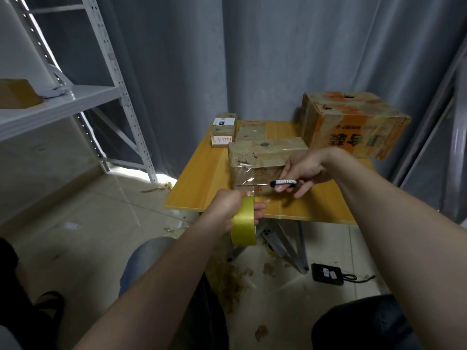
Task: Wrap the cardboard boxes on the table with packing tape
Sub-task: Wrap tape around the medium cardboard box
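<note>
Tape roll, yellow, sits clenched in my left hand just off the near edge of the table. From it I see a clear strip stretched up to the flat cardboard box. My right hand pinches a black-handled cutter, its blade laid across that strip. Behind on the table stand smaller boxes and a large orange-printed box.

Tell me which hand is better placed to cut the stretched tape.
Right. The right hand holds the knife, its blade at the clear tape strip running from the box; the left hand grips the yellow tape roll.
</note>
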